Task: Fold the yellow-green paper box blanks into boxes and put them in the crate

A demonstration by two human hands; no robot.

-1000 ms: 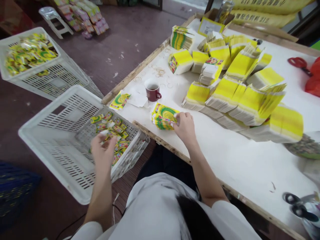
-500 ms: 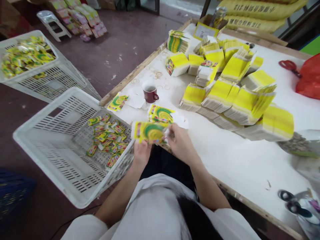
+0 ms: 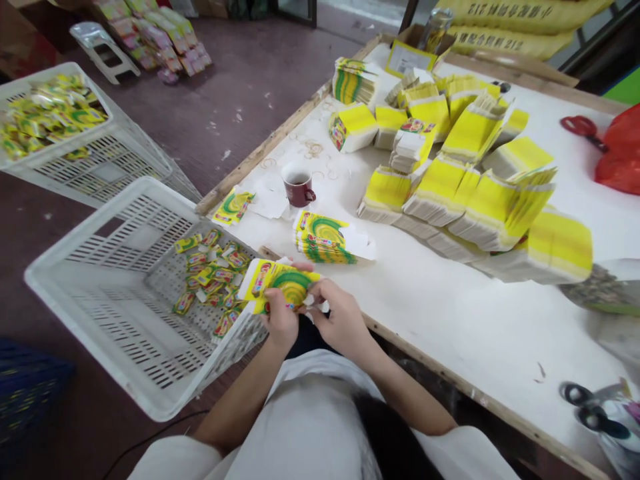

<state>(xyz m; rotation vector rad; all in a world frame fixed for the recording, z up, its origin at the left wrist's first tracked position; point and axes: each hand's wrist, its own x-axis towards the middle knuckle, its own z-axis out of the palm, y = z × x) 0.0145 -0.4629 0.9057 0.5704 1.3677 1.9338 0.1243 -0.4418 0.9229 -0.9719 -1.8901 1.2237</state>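
Observation:
A yellow and green printed carton (image 3: 287, 285) is held between both hands over the table's near edge. My left hand (image 3: 283, 317) grips its left part, thumb on the printed face. At its right end, the fingers of my right hand (image 3: 337, 317) pinch the white flaps. Just beyond lies a stack of flat printed cartons (image 3: 325, 239) on the white table (image 3: 430, 320). To my left, a white crate (image 3: 115, 293) contains several small yellow boxes (image 3: 215, 273). A single flat carton (image 3: 233, 205) rests at the table's left corner.
A dark red cup (image 3: 299, 187) stands behind the stack. Bundles of yellow cartons (image 3: 465, 193) cover the table's right middle. Red-handled scissors (image 3: 580, 125) lie beside a red bag (image 3: 620, 157); black-handled scissors (image 3: 593, 403) are at the near right. Another filled crate (image 3: 95, 153) is at the upper left.
Both hands and the carton have come down and closer to my body, uncovering more of the stack. My left thumb now lies over the carton's face.

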